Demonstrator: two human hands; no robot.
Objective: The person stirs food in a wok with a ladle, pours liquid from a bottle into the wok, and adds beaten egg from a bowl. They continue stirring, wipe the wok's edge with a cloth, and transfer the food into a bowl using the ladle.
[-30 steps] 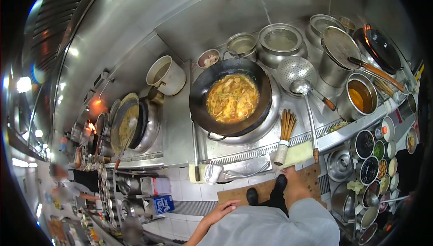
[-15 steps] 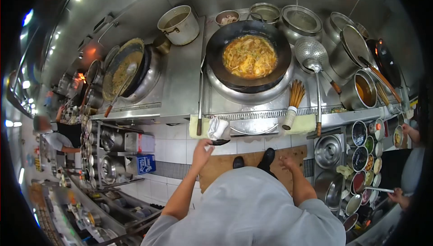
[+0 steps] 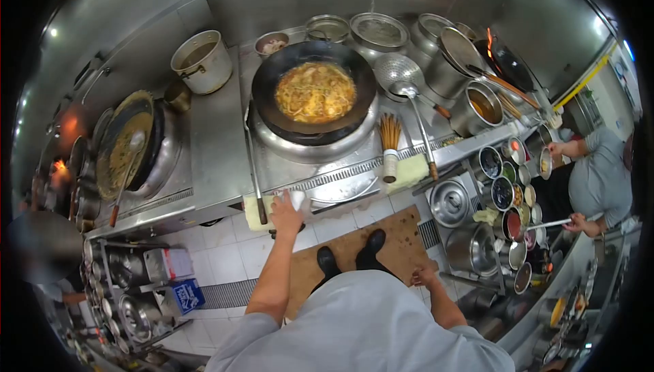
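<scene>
My left hand (image 3: 286,212) reaches to the stove's front edge and closes on a white cloth (image 3: 298,199) that lies on a yellow-green towel (image 3: 255,210). My right hand (image 3: 424,276) hangs by my side above the wooden floor board (image 3: 402,236), fingers loose and holding nothing. Straight ahead a black wok (image 3: 272,72) holds yellow noodles in sauce (image 3: 315,91). A long-handled tool (image 3: 253,167) leans at the wok's left. To the wok's right rest a ladle with a wooden grip (image 3: 418,123), a perforated skimmer (image 3: 397,71) and a bamboo brush (image 3: 390,142).
A second wok (image 3: 129,144) with a ladle sits at the left, a white pot (image 3: 201,62) behind it. Steel pots line the back wall. Several seasoning bowls (image 3: 507,191) stand at the right, where another person (image 3: 599,174) works. Flames burn under a far-right pan (image 3: 507,62).
My left hand rose from near my waist to the stove's edge and landed on the white cloth. My right hand dropped lower by my side. The view swung right, showing the co-worker.
</scene>
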